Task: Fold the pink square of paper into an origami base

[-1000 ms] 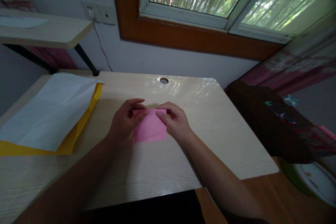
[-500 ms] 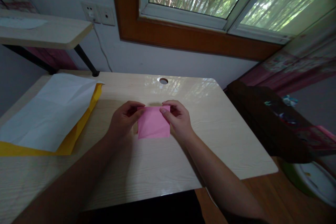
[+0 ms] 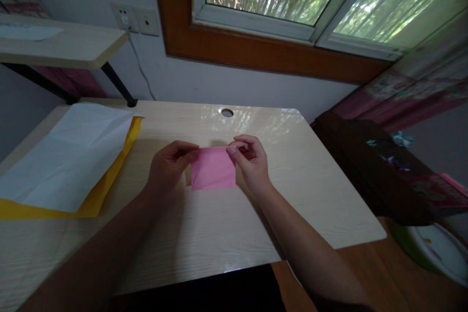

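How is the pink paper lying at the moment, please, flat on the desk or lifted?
Partly lifted: the left hand and right hand pinch the top corners of the pink paper.

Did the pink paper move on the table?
Yes. The pink paper has shifted a little up the desk toward the cable hole, pinched at its far corners by the left hand and right hand.

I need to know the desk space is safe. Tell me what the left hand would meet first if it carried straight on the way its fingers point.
The left hand points rightward, pinching the pink square paper sheet at its upper left corner. Going on, it would probably first meet the right hand, which grips the opposite corner, though depth is hard to judge.
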The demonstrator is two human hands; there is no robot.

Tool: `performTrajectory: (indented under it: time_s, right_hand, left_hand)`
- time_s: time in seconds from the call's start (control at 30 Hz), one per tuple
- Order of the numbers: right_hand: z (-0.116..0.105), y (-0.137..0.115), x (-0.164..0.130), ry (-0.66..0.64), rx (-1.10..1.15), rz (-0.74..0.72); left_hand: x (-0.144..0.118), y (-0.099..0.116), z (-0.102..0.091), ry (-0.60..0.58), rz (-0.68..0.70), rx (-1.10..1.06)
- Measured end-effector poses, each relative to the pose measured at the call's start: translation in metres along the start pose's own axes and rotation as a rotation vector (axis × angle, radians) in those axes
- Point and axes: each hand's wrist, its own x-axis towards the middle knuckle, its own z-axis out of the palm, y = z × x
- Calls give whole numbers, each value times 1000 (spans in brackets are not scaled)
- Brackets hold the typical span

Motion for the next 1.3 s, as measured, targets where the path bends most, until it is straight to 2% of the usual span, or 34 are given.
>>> performTrajectory:
  time_s: [0.23, 0.37, 0.5, 0.6, 0.7, 0.93, 1.1, 1.17, 1.3]
  right_hand:
    - [0, -2, 3, 61, -22, -23]
    - [-1, -1, 1, 69, -84, -38]
    - [-2, 1, -5, 69, -187, -124]
    - [-1, 1, -10, 12, -273, -193]
    - [-2, 2, -13, -42, -305, -219]
    - [0, 7, -9, -34, -227, -194]
    - [3, 2, -6, -50, -113, -131]
    - [4, -2, -5, -45, -96, -83]
    - [3, -7, -2, -113, -47, 30]
  left_hand:
    - [1, -2, 0, 2, 7, 17]
    - [2, 0, -2, -41, 45, 106]
    - [3, 6, -6, -102, 260, 303]
    - [3, 8, -7, -133, 441, 403]
    - [2, 8, -6, -156, 489, 407]
    - [-4, 13, -3, -119, 268, 255]
    - [-3, 8, 1, -104, 18, 43]
    - [-2, 8, 3, -152, -99, -89]
    - [1, 11, 3, -353, -279, -264]
